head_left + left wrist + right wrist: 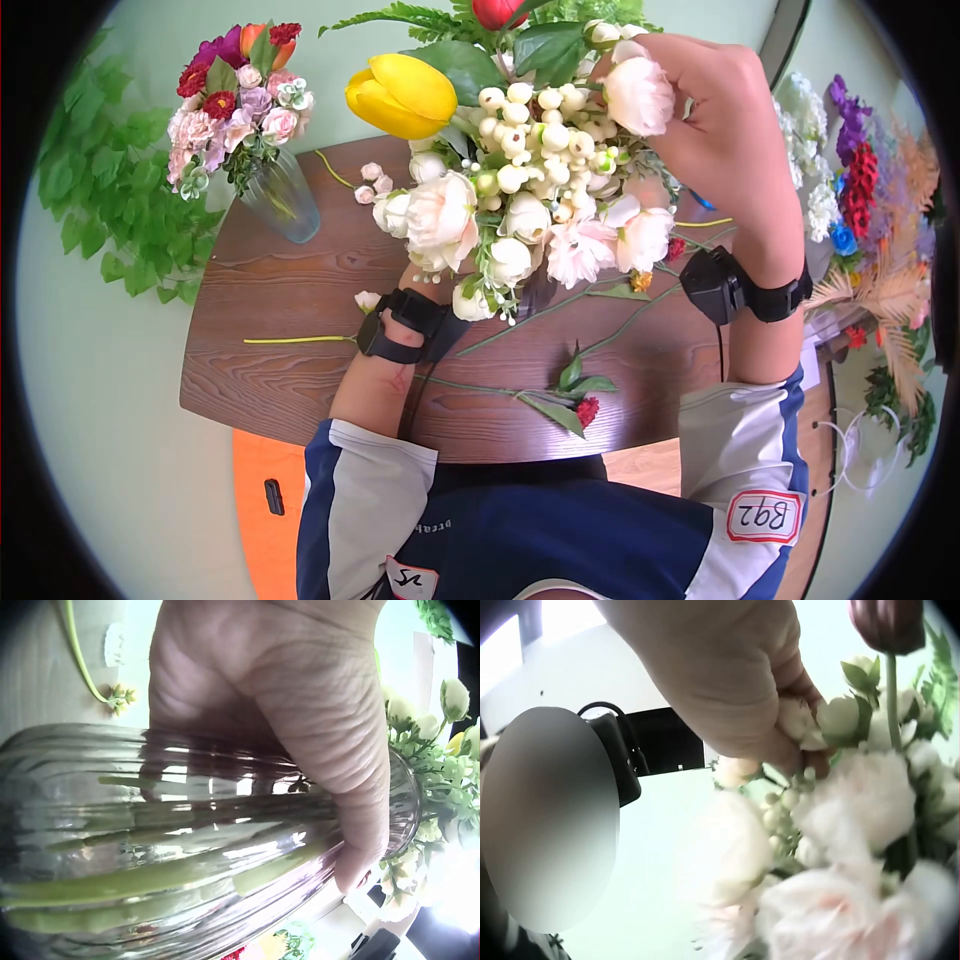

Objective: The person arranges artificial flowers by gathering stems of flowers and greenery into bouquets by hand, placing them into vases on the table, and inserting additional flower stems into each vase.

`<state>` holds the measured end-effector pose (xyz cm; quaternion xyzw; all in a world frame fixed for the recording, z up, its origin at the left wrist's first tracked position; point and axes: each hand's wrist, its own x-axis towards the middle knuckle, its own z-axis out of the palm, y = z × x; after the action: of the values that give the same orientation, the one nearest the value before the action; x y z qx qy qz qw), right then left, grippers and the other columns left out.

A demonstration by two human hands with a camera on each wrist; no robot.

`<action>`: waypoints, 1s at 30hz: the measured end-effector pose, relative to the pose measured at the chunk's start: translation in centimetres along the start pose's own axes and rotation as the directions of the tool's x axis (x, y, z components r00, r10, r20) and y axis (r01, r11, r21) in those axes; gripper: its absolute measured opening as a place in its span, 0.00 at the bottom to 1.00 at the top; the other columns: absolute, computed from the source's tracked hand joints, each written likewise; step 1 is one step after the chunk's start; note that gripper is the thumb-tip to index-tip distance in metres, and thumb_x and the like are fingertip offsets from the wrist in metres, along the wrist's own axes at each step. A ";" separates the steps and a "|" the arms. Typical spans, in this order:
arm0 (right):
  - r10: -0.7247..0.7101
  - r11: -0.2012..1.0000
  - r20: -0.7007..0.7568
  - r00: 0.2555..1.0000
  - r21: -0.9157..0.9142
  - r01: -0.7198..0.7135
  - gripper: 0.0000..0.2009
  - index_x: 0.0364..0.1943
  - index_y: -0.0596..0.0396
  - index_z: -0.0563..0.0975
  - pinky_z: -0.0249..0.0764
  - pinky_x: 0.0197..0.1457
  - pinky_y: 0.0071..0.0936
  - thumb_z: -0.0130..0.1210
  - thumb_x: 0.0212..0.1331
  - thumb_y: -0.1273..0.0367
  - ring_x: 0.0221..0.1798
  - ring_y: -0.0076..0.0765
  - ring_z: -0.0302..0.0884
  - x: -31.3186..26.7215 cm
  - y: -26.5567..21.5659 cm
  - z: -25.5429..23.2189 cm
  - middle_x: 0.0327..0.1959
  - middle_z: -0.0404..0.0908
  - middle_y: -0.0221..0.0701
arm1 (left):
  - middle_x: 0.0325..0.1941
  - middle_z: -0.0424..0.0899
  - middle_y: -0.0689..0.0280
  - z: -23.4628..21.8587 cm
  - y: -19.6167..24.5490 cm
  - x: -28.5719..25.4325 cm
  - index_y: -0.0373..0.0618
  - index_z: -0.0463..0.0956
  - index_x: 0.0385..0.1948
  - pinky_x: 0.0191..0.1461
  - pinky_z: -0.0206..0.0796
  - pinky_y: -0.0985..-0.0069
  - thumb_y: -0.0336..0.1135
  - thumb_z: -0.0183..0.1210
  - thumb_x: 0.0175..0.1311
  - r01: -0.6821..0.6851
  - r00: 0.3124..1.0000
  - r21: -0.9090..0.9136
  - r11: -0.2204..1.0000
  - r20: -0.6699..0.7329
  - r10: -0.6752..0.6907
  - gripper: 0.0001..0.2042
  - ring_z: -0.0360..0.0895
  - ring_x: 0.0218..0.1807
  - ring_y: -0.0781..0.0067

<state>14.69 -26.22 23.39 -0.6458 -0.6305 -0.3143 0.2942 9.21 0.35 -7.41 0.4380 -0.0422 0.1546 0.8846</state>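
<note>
A bouquet of pale roses, white berries [545, 140] and a yellow tulip [402, 97] fills the top centre of the head view. Its ribbed glass vase [165, 877], with green stems inside, lies across the left wrist view; my left hand [277, 697] grips it near the neck, thumb curled round the glass. At the bouquet's upper right, my right hand [715, 120] pinches among the blooms. In the right wrist view the fingers of that hand [727, 682] hold a small whitish bloom [799, 720]; its stem is hidden.
A second glass vase [283, 195] with mixed flowers stands at the table's left back. Loose stems, including one with a red flower [587, 411], lie on the brown table [260, 380]. More flowers [858, 195] are at the far right, and green leaves [85, 190] at the far left.
</note>
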 end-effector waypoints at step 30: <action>0.121 0.987 0.087 0.989 -0.115 -0.111 0.05 0.32 0.61 0.80 0.66 0.24 0.16 0.55 0.53 0.75 0.20 0.21 0.73 0.8 -0.4 -1.8 0.19 0.77 0.29 | 0.48 0.74 0.64 5.9 2.5 0.1 0.43 0.69 0.49 0.54 0.65 0.74 0.37 0.60 0.55 -0.319 0.945 0.765 0.559 0.210 0.253 0.20 0.71 0.50 0.71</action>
<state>14.21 -27.12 25.16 -0.7108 -0.5865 -0.3003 0.2461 8.87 -2.91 -1.89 0.7753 -0.0736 0.2817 0.5605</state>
